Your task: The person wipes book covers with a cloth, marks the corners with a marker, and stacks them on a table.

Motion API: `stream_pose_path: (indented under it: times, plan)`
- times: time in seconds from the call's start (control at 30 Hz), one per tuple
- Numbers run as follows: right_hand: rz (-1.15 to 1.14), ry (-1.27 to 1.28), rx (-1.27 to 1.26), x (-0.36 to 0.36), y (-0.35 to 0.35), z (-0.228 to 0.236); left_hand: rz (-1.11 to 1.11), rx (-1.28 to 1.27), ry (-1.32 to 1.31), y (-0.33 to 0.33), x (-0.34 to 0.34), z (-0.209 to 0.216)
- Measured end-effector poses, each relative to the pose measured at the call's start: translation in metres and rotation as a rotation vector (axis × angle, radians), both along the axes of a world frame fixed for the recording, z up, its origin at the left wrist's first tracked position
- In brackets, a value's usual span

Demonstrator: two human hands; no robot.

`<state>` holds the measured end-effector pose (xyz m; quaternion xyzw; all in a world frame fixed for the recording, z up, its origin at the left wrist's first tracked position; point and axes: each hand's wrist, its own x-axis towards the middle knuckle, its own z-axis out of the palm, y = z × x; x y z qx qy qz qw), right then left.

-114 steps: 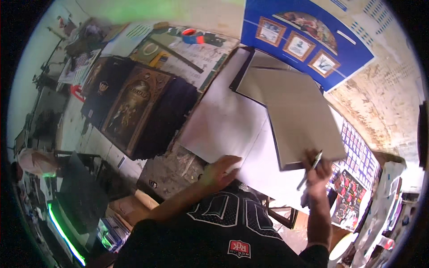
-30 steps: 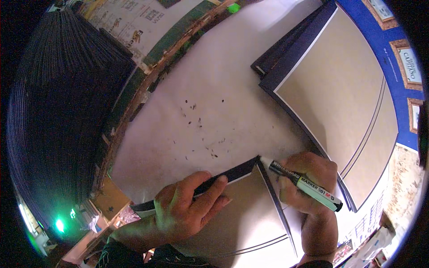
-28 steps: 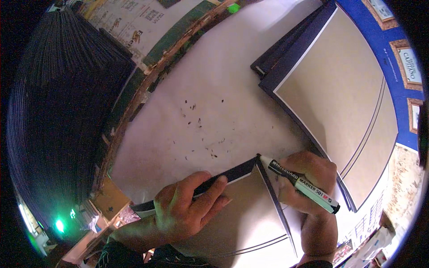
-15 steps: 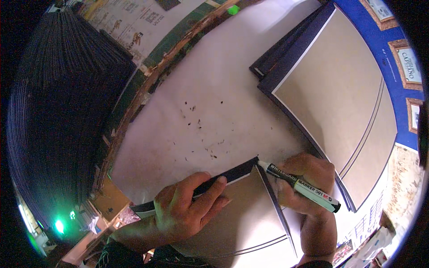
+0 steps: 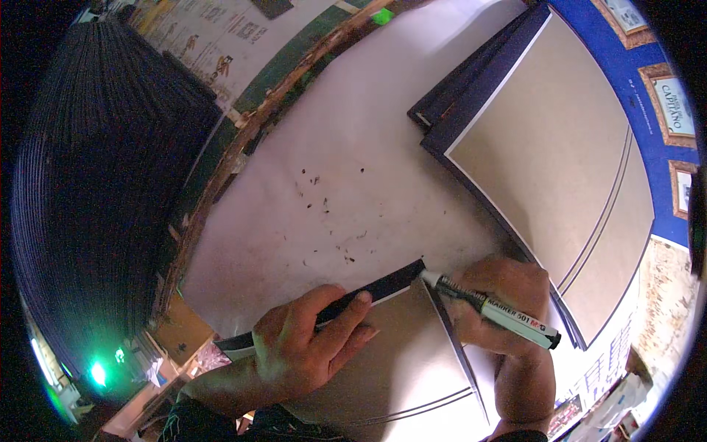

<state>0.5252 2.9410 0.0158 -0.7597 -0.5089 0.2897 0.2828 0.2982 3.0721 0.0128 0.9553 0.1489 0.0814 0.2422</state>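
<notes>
My right hand (image 5: 508, 302) grips a white marker pen (image 5: 512, 315) with a black end cap. Its tip rests at the corner of a beige cover board (image 5: 412, 353) with a dark folded border, directly in front of me. Two thin dark lines cross the board's lower part. My left hand (image 5: 309, 342) holds the board by its dark far edge, fingers bent over that border. Part of the board is hidden under the left hand and forearm.
A stack of similar beige boards with dark borders (image 5: 549, 158) lies at the right. A tall pile of dark sheets (image 5: 110, 162) stands at the left. Dark specks dot the pale worktop (image 5: 383, 184). Framed pictures (image 5: 670, 107) line the far right, by a blue surface (image 5: 641, 96).
The marker's tip has slid slightly down from the board's very corner, along its right edge. My left hand keeps its hold in nearly the same place.
</notes>
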Motion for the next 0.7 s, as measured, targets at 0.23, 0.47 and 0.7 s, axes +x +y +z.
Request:
stream_pose_path:
  times: [0.23, 0.47, 0.7]
  plan:
    - [0.068, -0.151, 0.162, 0.003, 0.003, -0.002, 0.007, 0.033, -0.020, 0.000, 0.001, 0.000]
    - [-0.139, -0.004, 0.275, -0.002, 0.000, -0.009, 0.007, 0.023, -0.044, -0.001, 0.000, -0.004]
    - [0.009, -0.039, 0.248, 0.002, 0.000, -0.006, 0.004, 0.033, -0.025, 0.000, 0.002, -0.001]
